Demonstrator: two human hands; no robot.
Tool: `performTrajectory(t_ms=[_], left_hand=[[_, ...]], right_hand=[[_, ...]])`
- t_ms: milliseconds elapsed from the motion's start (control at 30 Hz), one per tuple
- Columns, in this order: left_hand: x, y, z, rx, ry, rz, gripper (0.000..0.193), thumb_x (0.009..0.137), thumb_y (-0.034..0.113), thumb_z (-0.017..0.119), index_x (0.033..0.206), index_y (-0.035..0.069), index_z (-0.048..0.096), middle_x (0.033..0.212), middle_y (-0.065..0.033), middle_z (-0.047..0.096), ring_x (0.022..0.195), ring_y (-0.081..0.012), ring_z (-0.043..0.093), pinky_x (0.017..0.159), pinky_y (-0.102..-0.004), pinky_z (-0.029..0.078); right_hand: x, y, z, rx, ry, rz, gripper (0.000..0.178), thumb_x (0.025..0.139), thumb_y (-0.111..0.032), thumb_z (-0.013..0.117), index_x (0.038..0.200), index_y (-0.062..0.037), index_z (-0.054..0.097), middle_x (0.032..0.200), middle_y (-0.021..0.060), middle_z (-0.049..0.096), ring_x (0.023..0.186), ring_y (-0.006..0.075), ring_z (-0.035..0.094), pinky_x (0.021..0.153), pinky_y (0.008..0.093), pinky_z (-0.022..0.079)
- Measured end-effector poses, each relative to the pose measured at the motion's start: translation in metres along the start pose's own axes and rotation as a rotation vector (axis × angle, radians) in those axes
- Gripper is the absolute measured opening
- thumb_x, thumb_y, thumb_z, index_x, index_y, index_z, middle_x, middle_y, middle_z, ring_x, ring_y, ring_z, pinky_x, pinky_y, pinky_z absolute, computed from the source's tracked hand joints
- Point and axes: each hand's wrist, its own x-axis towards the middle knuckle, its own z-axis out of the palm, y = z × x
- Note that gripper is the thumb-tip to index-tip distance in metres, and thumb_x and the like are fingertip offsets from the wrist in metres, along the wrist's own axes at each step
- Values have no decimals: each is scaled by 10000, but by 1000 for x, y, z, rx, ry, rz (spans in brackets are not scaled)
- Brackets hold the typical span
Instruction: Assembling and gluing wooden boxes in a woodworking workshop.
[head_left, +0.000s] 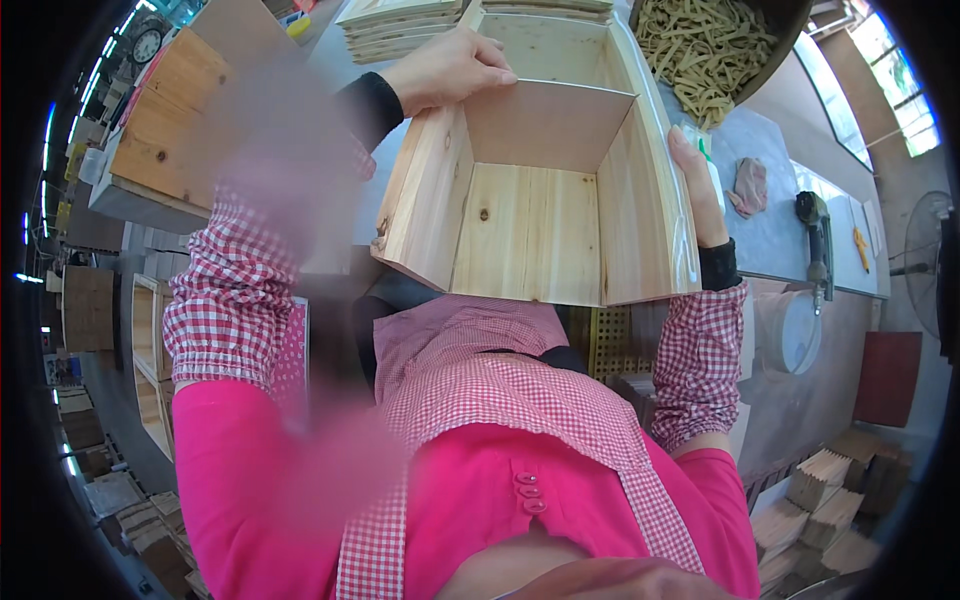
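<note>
A pale wooden box point(540, 225) with an inner divider board is tilted up against my body, its open side facing me. My left hand point(445, 70) grips the top of the box's left wall near the divider. Flat against the outside of the right wall lies my right hand point(695, 185), fingers pointing up along it. Both forearms wear red-and-white checked sleeve covers over a pink top.
A large bowl of short wooden sticks point(705, 45) stands at the upper right. Stacked wooden panels point(400, 25) lie behind the box. A power tool point(815, 245) and a rag point(750, 185) rest on the grey bench point(770, 150). Wood blocks point(835, 505) pile at lower right; wooden boxes point(175, 115) at left.
</note>
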Motion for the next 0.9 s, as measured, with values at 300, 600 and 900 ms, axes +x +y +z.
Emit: performTrajectory(t_ms=[300,600,900], left_hand=[[1,0,-3,-5,-108,-83,260,890,218,612,962,-18,695,1264,-233,553,1195,-269,518,981,-333,395],[1,-3,3,13,15,-3,255,862,222,616,957,-2,693,881,-109,682,820,-181,625,750,-312,480],[2,-1,6,5,5,-129,261,877,228,617,972,-4,690,875,-93,679,826,-165,619,765,-301,478]], right_hand=[[4,13,-9,-58,23,-37,494,980,-371,412,1077,89,565,1096,151,562,1003,184,498,900,299,369],[5,16,-11,-41,2,-6,468,992,-326,389,1154,91,528,1159,195,553,1070,249,494,945,331,359],[5,10,-11,-94,-41,-13,479,976,-346,415,1134,91,531,1148,175,556,1053,192,495,928,307,369]])
